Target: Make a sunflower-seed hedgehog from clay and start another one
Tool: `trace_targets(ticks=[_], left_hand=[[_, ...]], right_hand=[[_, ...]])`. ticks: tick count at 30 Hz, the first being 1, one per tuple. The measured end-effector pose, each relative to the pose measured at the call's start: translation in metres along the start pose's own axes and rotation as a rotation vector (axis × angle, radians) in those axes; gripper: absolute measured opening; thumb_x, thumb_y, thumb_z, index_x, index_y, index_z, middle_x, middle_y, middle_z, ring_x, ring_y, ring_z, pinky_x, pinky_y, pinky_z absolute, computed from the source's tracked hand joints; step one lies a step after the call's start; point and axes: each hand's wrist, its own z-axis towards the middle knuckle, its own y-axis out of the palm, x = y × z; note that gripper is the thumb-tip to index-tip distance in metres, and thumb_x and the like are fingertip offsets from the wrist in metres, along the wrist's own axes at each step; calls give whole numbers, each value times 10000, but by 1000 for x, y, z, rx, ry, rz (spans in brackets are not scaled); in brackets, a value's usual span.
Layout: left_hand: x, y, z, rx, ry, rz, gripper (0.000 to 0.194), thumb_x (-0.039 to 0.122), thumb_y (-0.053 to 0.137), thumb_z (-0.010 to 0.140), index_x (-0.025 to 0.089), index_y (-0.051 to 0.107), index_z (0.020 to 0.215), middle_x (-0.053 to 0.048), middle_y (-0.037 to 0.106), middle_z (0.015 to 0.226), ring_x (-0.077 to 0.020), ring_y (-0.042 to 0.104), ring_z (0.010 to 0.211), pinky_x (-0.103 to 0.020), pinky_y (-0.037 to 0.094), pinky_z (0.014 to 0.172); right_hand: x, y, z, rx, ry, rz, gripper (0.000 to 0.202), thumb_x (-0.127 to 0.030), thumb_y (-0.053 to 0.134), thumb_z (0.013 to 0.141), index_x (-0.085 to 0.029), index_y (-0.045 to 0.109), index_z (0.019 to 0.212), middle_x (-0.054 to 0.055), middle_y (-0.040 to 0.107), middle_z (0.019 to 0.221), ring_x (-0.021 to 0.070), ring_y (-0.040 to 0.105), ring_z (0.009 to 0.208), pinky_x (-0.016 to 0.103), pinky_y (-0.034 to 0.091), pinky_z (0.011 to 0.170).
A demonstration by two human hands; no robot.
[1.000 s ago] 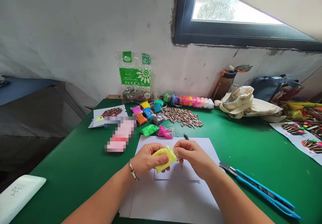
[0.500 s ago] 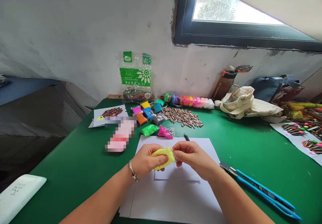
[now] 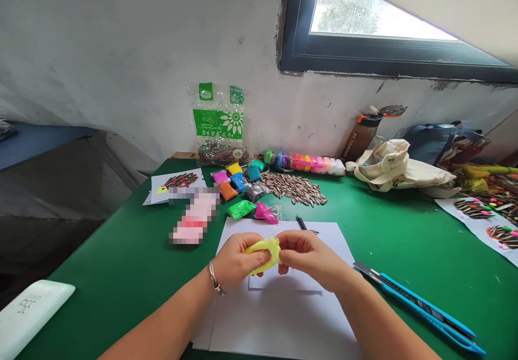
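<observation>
A soft packet of yellow modelling clay (image 3: 264, 256) is held over white paper sheets (image 3: 283, 322). My left hand (image 3: 239, 257), with a silver bangle at the wrist, is closed round it, thumb pressing on top. At the packet's right end, the thumb and fingers of my right hand (image 3: 301, 249) are pinched together on its crumpled edge. Part of the packet is hidden behind the fingers. Below the hands lies a smaller white paper (image 3: 303, 282), and a black pen (image 3: 301, 222) rests just beyond them.
Green (image 3: 240, 209) and pink clay packets (image 3: 267, 212) lie ahead, with a pile of sunflower seeds (image 3: 295, 187) behind. A seed bag (image 3: 220, 125) leans on the wall. A blue utility knife (image 3: 421, 306) lies right, a white power bank (image 3: 32, 317) left, a bottle (image 3: 360, 136) behind.
The right hand's fingers have shifted slightly and curled in at the packet's edge. More of the pen shows behind it. The left hand keeps its hold, almost unmoved.
</observation>
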Motion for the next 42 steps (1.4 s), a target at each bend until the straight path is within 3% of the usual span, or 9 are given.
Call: trace_targets(ticks=[7, 12, 19, 27, 37, 42], left_hand=[[-4, -2, 1, -96, 1, -66, 432, 552, 563, 772, 121, 594, 764, -34, 631, 643, -143, 610, 519, -211, 436, 454], [-6, -1, 2, -42, 11, 0, 397, 513, 574, 777, 117, 606, 766, -43, 632, 639, -157, 600, 548, -220, 420, 474], [-7, 3, 3, 90, 108, 242, 328, 399, 551, 775, 103, 683, 726, -19, 570, 637, -121, 469, 590, -210, 352, 510], [-5, 6, 4, 113, 100, 188, 378, 483, 540, 777, 123, 639, 715, -3, 546, 646, -119, 449, 590, -211, 352, 521], [-4, 5, 1, 152, 108, 288, 296, 376, 543, 775, 122, 675, 702, -41, 603, 675, -151, 499, 647, -222, 396, 562], [-1, 8, -1, 155, 120, 309, 314, 379, 539, 767, 122, 642, 617, -21, 543, 599, -134, 459, 597, -216, 363, 522]], right_hand=[[-1, 1, 1, -21, -1, 5, 123, -235, 575, 793, -151, 634, 860, 24, 605, 782, 115, 566, 664, 252, 446, 648], [1, 2, 3, 27, 8, -59, 141, -265, 589, 793, -147, 616, 864, 21, 595, 747, 120, 555, 667, 249, 447, 626], [9, 4, 4, 74, -21, -162, 177, -318, 573, 815, -161, 623, 881, -1, 551, 697, 107, 513, 640, 217, 426, 576], [16, 7, 8, 185, -46, -252, 228, -369, 523, 838, -165, 625, 838, 5, 559, 682, 114, 515, 614, 213, 400, 536], [15, 8, 6, 154, -69, -368, 192, -353, 552, 813, -170, 610, 799, -16, 503, 674, 97, 433, 621, 189, 315, 512], [13, 9, 5, 169, -47, -356, 174, -307, 513, 821, -168, 601, 762, -14, 507, 671, 101, 435, 624, 193, 317, 515]])
